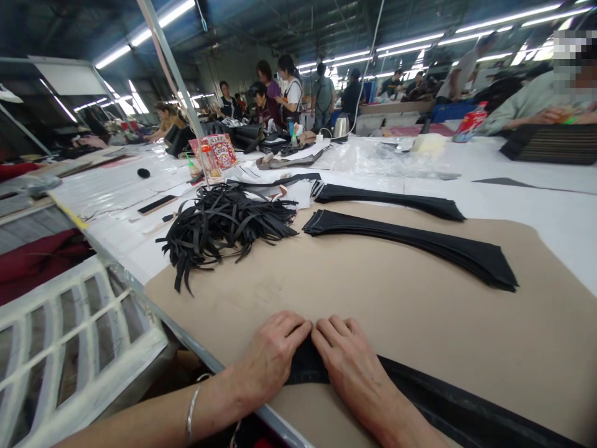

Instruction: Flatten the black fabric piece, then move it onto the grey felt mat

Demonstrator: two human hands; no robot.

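Low in the middle of the head view, a long black piece of leather-like material (448, 389) runs from between my hands off toward the lower right. At its near end my left hand (275, 348) is closed, fingers curled over the left part of the edge. Close beside it my right hand (347, 354) has its fingers bent and pressed together on the same edge. The fingertips of both hands almost meet and partly hide the material. Beneath lies a tan sheet (373, 298) covering the near tabletop.
Beyond my hands lie a heap of thin black strips (224, 218), a stack of curved black pieces (410, 246) and a second stack (387, 199) behind it. A pale slatted frame (69, 342) stands left of the table edge. A red bottle (470, 122) and other people are farther back.
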